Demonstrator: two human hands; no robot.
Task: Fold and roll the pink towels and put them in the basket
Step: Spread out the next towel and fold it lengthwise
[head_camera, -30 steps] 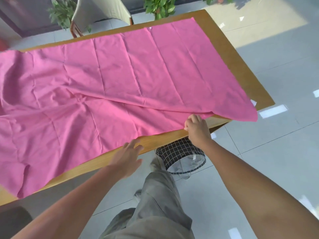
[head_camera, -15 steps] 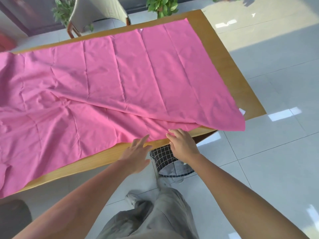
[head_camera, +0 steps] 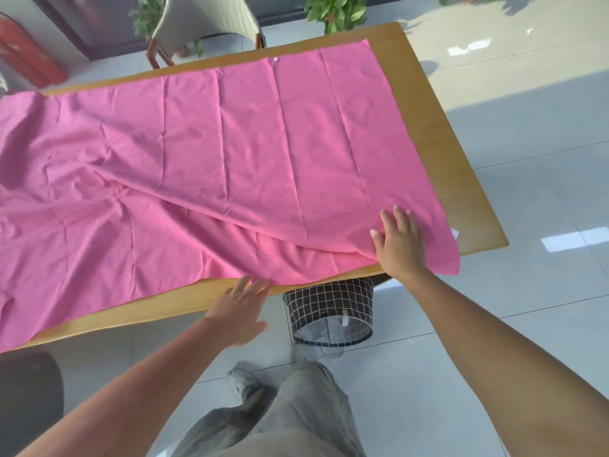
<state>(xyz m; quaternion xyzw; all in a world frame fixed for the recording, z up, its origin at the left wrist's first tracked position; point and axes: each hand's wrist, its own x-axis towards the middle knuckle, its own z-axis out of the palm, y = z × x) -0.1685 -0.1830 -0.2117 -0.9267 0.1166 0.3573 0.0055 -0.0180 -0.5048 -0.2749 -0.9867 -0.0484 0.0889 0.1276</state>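
Observation:
A large pink towel (head_camera: 250, 143) lies spread over the wooden table (head_camera: 438, 133), creased, with one layer folded over another near the front edge. My right hand (head_camera: 400, 244) rests flat on the towel's near right corner, fingers straight. My left hand (head_camera: 242, 310) hovers at the table's front edge, fingers spread, their tips at the towel's hem. A black basket (head_camera: 329, 311) with a white grid pattern stands on the floor under the table's front edge, between my hands.
A chair (head_camera: 201, 24) stands at the table's far side, with potted plants (head_camera: 336, 9) behind. A red object (head_camera: 29, 57) is at the far left. Glossy floor tiles (head_camera: 527, 159) stretch to the right. My trouser leg and shoe (head_camera: 263, 400) are below the basket.
My right hand let go of the towel's front hem and moved right and forward onto the top layer near the corner, now lying flat. My left hand stayed near the front edge.

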